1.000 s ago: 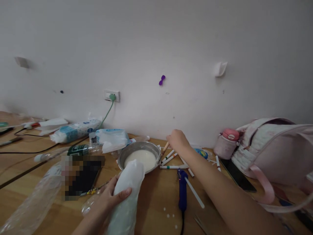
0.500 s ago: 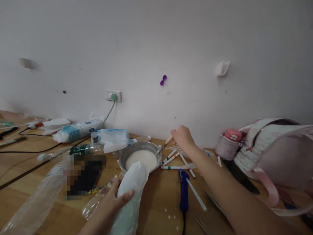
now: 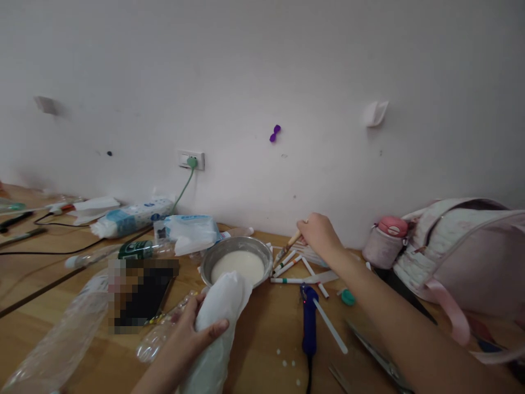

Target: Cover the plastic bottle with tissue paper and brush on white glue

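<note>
My left hand (image 3: pixel 186 338) is wrapped round a long bottle covered in white paper (image 3: pixel 215 328), which lies tilted toward a metal bowl (image 3: pixel 234 261) of white paste. My right hand (image 3: pixel 320 235) is closed on a wooden-handled brush (image 3: pixel 287 247), held just right of the bowl above a scatter of marker pens (image 3: pixel 293 268). The brush tip points down toward the bowl's right rim.
A blue glue gun (image 3: pixel 308 320) with a white stick lies in front of the pens. Clear plastic bottles (image 3: pixel 65 339), a dark phone (image 3: pixel 143 293), tissue packs (image 3: pixel 191 232), cables and a wall socket (image 3: pixel 191 160) fill the left. A pink flask (image 3: pixel 383 241), a bag (image 3: pixel 459 251) and scissors (image 3: pixel 377 355) are right.
My right hand lifted the brush from among the pens and drew back slightly right. A green cap now shows by my forearm. My left hand kept its grip on the bottle.
</note>
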A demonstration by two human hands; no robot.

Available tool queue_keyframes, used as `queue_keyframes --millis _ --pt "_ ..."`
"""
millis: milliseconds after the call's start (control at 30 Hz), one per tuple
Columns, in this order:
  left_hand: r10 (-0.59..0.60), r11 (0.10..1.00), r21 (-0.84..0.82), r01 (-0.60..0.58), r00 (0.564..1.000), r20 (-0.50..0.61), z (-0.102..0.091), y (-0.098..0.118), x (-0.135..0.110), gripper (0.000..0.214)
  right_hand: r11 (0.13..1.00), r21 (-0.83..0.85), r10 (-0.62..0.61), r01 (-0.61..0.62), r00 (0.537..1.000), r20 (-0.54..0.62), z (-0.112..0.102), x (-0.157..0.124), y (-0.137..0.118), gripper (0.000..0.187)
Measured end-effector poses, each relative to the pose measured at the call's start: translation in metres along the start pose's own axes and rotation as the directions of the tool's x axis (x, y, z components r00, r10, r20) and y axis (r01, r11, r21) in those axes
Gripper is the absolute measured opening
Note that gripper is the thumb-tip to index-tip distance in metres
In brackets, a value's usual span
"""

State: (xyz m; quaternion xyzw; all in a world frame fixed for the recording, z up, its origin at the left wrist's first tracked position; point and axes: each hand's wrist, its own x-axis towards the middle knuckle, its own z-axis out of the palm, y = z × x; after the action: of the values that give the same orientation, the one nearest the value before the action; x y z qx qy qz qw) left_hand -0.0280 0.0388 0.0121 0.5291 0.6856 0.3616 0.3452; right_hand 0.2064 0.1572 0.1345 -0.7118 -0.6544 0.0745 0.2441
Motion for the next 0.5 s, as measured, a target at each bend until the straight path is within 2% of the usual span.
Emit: queue_keyframes --millis 133,267,367,500 --pt "-0.006 1.000 0.003 0.005 1.000 0.021 -0.001 -0.003 0.001 0.065 0.979 0.204 -0.019 0.020 1.000 -0.005 -0.010 -0.003 -0.006 0.032" --pt "0.012 1.000 0.002 -0.012 1.000 0.008 0.001 -0.005 0.003 0.060 0.922 0.381 -0.075 0.075 0.997 -0.014 -0.025 -0.013 -0.021 0.026" --pt "0.001 1.000 0.010 -0.001 1.000 0.011 0.001 -0.004 0.003 0.063 0.900 0.415 -0.142 0.137 0.990 -0.018 -0.036 -0.026 -0.037 0.021" --pt "-0.014 0.999 0.030 0.013 0.999 0.036 0.000 0.001 0.002 0.063 0.908 0.356 -0.232 0.219 0.973 -0.004 -0.047 -0.045 -0.059 0.019"
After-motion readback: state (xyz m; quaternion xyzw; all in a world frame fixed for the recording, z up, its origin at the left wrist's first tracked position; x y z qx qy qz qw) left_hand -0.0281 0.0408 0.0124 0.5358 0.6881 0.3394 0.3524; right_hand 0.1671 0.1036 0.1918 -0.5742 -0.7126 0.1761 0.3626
